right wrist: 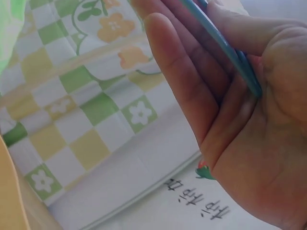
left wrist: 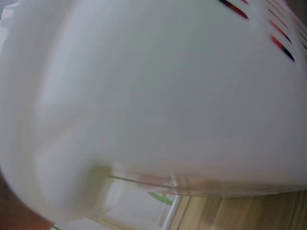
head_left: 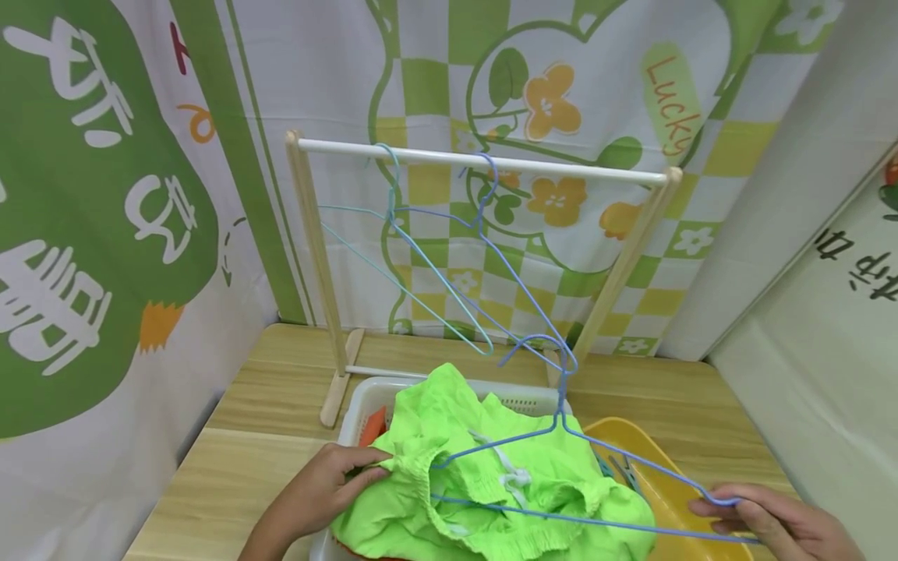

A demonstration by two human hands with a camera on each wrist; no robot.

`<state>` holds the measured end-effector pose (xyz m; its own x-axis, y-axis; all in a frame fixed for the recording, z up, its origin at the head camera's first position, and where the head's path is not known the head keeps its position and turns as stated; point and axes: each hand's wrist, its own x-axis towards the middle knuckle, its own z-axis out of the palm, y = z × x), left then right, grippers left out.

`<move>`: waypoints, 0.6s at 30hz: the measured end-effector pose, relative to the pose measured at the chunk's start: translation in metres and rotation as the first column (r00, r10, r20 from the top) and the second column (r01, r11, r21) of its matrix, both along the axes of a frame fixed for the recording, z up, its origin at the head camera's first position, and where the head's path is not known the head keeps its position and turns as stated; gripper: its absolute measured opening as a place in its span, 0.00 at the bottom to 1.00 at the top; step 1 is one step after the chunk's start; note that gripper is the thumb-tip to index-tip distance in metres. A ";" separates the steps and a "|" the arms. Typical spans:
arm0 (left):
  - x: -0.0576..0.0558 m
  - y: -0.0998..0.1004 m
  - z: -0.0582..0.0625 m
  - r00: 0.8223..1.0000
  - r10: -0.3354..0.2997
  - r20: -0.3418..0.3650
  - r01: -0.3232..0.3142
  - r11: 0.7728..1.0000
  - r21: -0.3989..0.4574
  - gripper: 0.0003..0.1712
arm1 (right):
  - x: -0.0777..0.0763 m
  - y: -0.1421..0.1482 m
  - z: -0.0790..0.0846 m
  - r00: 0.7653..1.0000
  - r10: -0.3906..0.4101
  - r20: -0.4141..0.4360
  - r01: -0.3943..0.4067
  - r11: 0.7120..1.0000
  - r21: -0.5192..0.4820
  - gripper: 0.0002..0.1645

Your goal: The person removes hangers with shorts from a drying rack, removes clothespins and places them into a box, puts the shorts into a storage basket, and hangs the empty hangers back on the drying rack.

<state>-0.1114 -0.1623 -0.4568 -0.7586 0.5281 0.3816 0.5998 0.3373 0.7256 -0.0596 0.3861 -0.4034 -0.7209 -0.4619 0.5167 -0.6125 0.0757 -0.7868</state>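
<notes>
Bright green shorts (head_left: pixel 449 405) with a gathered waistband and a white drawstring lie heaped over the white basket (head_left: pixel 354 409). My left hand (head_left: pixel 323 487) pinches the left side of the waistband between thumb and fingers. My right hand (head_left: pixel 786 518) holds the right end of a blue clothes hanger (head_left: pixel 631 456), thumb over the wire. The hanger's left end reaches inside the waistband and is hidden there; its hook points up. In the right wrist view, the hanger's end (right wrist: pixel 235 55) lies across my right palm. Only the basket's wall (left wrist: pixel 144 96) fills most of the left wrist view.
Behind the basket stands a rack with a white rail (head_left: pixel 561 167) and wooden posts. A teal hanger (head_left: pixel 438 276) and another blue hanger (head_left: pixel 522 276) hang from it. At right, a yellow basin (head_left: pixel 673 499) holds clothespins (head_left: pixel 624 471). Orange cloth (head_left: pixel 374 427) shows inside the basket.
</notes>
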 end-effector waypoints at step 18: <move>-0.005 0.003 -0.013 0.999 -0.008 0.032 0.013 0.984 -0.176 0.07 | 0.020 0.044 0.005 0.996 -0.082 -0.021 0.080 0.992 -0.099 0.30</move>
